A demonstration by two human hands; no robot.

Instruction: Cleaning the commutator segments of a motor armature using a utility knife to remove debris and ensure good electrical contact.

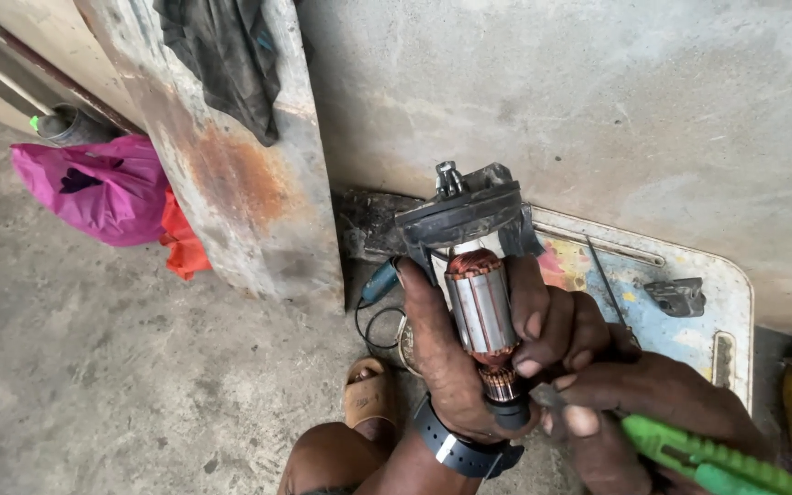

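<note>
Copper windings show on the motor armature [480,312], held upright at frame centre by the left hand [456,367], its grip wrapped round the core to steady it. At five o'clock, the right hand [634,403] pinches a green utility knife [708,454], blade at the commutator.

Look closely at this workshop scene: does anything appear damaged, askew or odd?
Yes. The leaning metal sheet against the wall is heavily rusted, with a dark rag draped over its top. The black fan piece atop the motor armature held in the left hand looks worn and grimy.
</note>
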